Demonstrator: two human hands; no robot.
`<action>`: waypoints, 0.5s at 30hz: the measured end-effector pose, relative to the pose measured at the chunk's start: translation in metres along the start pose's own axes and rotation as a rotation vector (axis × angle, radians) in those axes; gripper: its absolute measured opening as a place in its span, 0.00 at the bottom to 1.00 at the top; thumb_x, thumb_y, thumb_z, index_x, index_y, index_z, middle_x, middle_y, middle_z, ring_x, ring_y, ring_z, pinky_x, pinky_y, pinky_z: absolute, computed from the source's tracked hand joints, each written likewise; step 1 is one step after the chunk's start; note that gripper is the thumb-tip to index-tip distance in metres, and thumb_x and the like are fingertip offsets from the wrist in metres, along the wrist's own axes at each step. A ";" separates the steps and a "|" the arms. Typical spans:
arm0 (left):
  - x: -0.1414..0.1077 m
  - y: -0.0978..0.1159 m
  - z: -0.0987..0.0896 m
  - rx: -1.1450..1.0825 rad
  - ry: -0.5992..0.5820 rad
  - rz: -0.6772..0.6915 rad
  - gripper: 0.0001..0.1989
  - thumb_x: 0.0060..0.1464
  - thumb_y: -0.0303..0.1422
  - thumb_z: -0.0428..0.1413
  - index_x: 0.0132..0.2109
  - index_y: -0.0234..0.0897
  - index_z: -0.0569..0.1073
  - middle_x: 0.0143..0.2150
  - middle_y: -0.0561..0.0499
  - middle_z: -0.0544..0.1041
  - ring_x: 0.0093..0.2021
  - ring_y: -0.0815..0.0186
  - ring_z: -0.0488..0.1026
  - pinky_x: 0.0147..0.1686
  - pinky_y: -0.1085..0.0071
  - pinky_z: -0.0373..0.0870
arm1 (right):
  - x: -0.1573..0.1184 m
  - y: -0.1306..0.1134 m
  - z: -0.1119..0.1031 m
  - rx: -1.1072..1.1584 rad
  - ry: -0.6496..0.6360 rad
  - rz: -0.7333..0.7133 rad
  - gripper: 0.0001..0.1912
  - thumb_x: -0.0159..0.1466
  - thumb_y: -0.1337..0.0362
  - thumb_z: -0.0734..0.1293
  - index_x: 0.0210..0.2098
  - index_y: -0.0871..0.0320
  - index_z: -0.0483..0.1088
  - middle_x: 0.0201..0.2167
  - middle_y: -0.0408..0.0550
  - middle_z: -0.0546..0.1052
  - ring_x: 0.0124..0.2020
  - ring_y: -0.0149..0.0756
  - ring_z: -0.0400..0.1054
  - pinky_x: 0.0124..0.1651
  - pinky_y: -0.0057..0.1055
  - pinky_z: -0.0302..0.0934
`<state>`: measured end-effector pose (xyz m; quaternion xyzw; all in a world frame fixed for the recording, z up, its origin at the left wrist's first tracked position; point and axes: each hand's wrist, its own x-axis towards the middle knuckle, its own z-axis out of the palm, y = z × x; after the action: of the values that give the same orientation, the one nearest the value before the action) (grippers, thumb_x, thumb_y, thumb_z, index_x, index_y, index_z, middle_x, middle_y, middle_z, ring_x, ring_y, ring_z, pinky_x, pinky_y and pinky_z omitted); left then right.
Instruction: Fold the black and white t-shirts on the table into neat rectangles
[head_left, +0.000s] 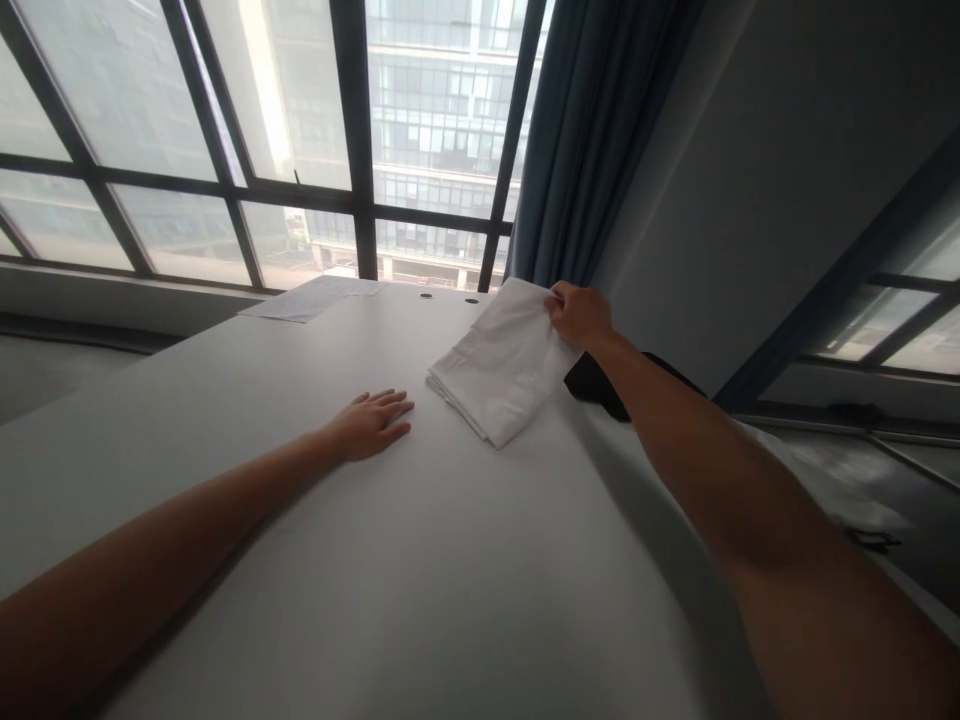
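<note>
As the head view looks along the white table, it's the left hand lying flat on the smooth top, palm down, fingers slightly apart, gripping nothing at all. Across from it, the right hand has the hold: thumb and curled fingers pinch the white cloth by its upper right edge. And that cloth? Up towards the far right corner of the table, close to the right edge, the left hand just beside it but not touching. Whether the pinched side is raised, I can't tell.

Materials, then! The tabletop is pale, even and plain, with two small dark holes close to the far edge. A sheet of paper lies flat by the far left corner, thin and angular. Past the far edge, a window of glass panes in straight black bars; beside it a blue curtain drops in deep folds. Beyond the right edge, partly behind the right arm, a black thing, too dark to name.

Back to the cloth: plain white, soft and thin, folded into a lopsided four-sided packet. Layers stack along its lower left edge, one stepping out under another; a fold line crosses the upper part, faint wrinkles run over the middle, and the near corner comes to a point.
</note>
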<state>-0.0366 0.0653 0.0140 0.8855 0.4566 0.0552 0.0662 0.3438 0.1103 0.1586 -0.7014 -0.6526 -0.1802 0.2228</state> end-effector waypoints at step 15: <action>0.022 -0.004 0.009 -0.008 0.067 0.002 0.33 0.66 0.53 0.40 0.70 0.45 0.66 0.74 0.48 0.59 0.74 0.55 0.53 0.71 0.48 0.47 | 0.038 0.210 -0.030 -0.206 0.034 0.628 0.30 0.73 0.52 0.61 0.65 0.67 0.68 0.59 0.77 0.71 0.59 0.49 0.65 0.50 0.45 0.53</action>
<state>-0.0252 0.0849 0.0051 0.8834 0.4574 0.0867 0.0544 0.5570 0.1157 0.1884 -0.8841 -0.3790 -0.1793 0.2064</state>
